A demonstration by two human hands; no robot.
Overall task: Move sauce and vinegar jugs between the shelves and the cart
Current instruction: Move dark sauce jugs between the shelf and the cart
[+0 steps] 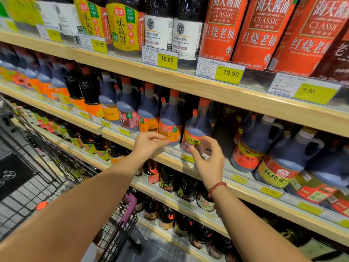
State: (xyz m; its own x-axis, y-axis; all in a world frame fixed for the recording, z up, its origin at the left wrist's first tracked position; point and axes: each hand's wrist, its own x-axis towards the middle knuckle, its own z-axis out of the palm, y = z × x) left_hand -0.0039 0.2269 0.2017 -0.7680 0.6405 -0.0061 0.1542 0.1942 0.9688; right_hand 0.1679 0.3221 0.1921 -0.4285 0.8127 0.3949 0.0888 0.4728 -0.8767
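Biggest worry for me starts down at 8 o'clock. The cart (56, 163) sits low and well apart from the middle shelf (120, 138), so any jug has a long swing down to get there. They look full and heavy, and a one-handed grab on the smooth body could slip. The left hand (149, 141) hovers near centre with a loose, empty grip, fingertips just in front of the orange-label jug (170, 127) at its 1 o'clock. The right hand (207, 157), at about 5 o'clock from centre, has a spread, empty grip too, right in front of the yellow-label jug (196, 131). It's blurry there, so I honestly can't tell if the fingertips touch the label. That's the jug I'd guess is the target, standing upright at the front of the middle shelf, with the orange-label one just beside it at 9 o'clock. A clear price rail (176, 151) runs along the shelf edge, so dragging a jug out low could catch its base and tip it, or rock its neighbour. Contents-wise, both jugs have their orange caps on and dark sauce up to roughly the shoulder. Same goes for the big handled jugs (253, 146) off at 3 o'clock, caps on and dark inside. The visible part of the cart shows just wire and a dark panel, no jug that I can see.
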